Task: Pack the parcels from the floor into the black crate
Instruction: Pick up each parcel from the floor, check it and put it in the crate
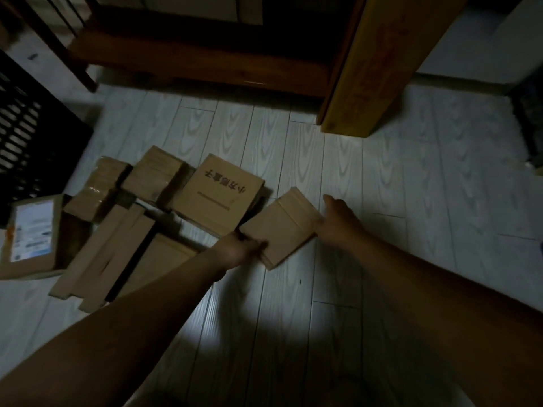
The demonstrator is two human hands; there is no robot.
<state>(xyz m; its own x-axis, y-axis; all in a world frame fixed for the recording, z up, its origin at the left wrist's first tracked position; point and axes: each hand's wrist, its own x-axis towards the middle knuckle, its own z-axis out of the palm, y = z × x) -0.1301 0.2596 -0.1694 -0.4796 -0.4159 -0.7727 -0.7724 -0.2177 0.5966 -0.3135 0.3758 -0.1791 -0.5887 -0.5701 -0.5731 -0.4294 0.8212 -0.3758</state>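
We are reaching down with both arms to the small flat brown cardboard parcel (282,227). It is lying on the pale wood-grain plank floor (411,201) at the right end of the cluster, well apart from the black slatted plastic crate (29,136) at the far left. Our left grip (241,248) is clamping the parcel's near left corner, fingers curled over it. Our right grip (338,221) is meeting the right edge with the thumb raised. Blur is stopping us from telling whether those fingers are closing on it or only touching. We cannot tell either whether the parcel is off the floor.

We are judging this to be the pickup. To do it well, we are wanting the grips on opposite edges with fingers under the board, lifting level so the layered near edge is not fanning open.

The parcel's far left corner is touching, or lying just beside, the large brown cardboard parcel with dark printed characters (217,192), so a straight lift before swinging left is looking wise. The way to the crate is passing over the long flat brown cardboard parcels (111,248) and the brown parcel with the white label (32,230), which is sitting just in front of the crate wall. The floor to the right is offering open room, and the yellow-brown wooden post (379,63) is standing well beyond.
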